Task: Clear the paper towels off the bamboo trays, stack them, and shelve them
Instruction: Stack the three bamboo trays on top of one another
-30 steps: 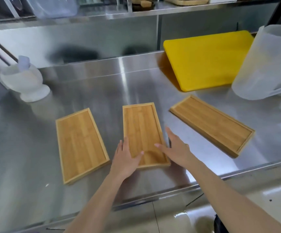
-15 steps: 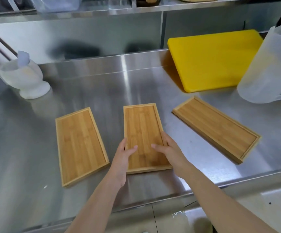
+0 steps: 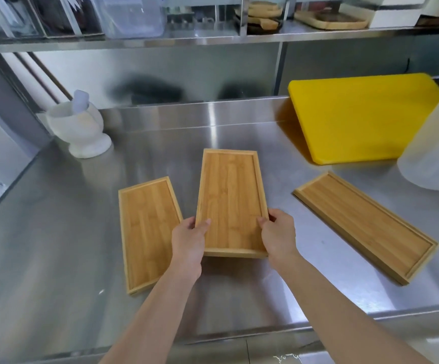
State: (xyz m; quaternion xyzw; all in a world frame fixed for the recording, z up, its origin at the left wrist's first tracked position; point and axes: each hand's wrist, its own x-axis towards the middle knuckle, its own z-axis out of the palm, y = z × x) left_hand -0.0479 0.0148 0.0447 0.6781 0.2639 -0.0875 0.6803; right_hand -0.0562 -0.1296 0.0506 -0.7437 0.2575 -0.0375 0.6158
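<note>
Three bare bamboo trays are on the steel counter (image 3: 55,245). The middle tray (image 3: 230,198) is lifted off the counter, its near end held from both sides. My left hand (image 3: 188,243) grips its left edge, thumb on top. My right hand (image 3: 279,235) grips its right edge the same way. The left tray (image 3: 146,229) lies flat, partly under my left hand and the raised tray's edge. The right tray (image 3: 363,224) lies flat at an angle, apart from both hands. No paper towels show on any tray.
A yellow cutting board (image 3: 363,116) leans against the back wall at right. A translucent plastic jug (image 3: 436,143) stands at far right. A white mortar with pestle (image 3: 79,130) sits back left. A steel shelf (image 3: 187,39) above holds clear containers and wooden boards.
Both hands have closed on the middle tray's side edges and raised it off the counter, slightly up and away. The other two trays have not moved.
</note>
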